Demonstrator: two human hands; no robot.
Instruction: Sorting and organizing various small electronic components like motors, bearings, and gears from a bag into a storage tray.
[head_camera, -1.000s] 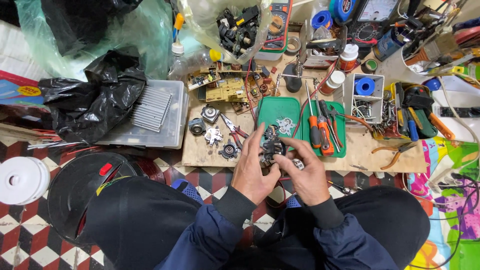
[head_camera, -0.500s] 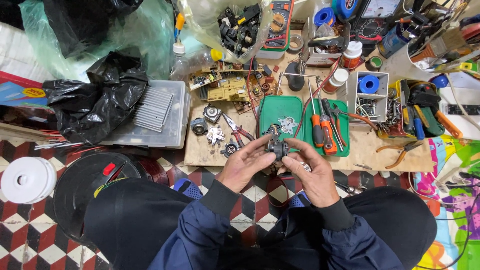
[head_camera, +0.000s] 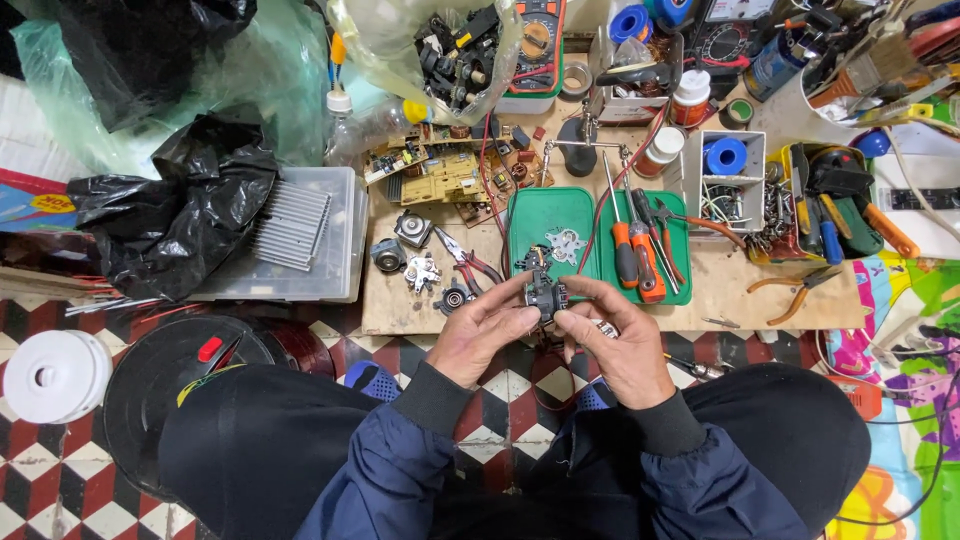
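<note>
My left hand (head_camera: 482, 335) and my right hand (head_camera: 612, 335) together hold a small dark motor part (head_camera: 545, 294) between their fingertips, just in front of a low wooden board (head_camera: 720, 290). Thin wires hang from the part toward my lap. Directly beyond the part lies a green tray (head_camera: 545, 215) with a small metal star-shaped piece (head_camera: 565, 243) and orange-handled screwdrivers (head_camera: 640, 255). Several small metal motor pieces (head_camera: 415, 265) and red-handled pliers (head_camera: 470, 262) lie on the board to the left of my hands.
A clear plastic box (head_camera: 335, 255) with a finned grey heat sink sits left of the board, black bags (head_camera: 170, 215) beside it. Circuit boards (head_camera: 440, 175), a multimeter (head_camera: 535, 45), blue tape rolls (head_camera: 725, 155) and tool trays fill the back. A white spool (head_camera: 50, 375) lies on the checkered floor.
Both hands have lifted the motor part slightly and turned it between the fingertips; the fingers now pinch it from both sides. Nothing else moved.
</note>
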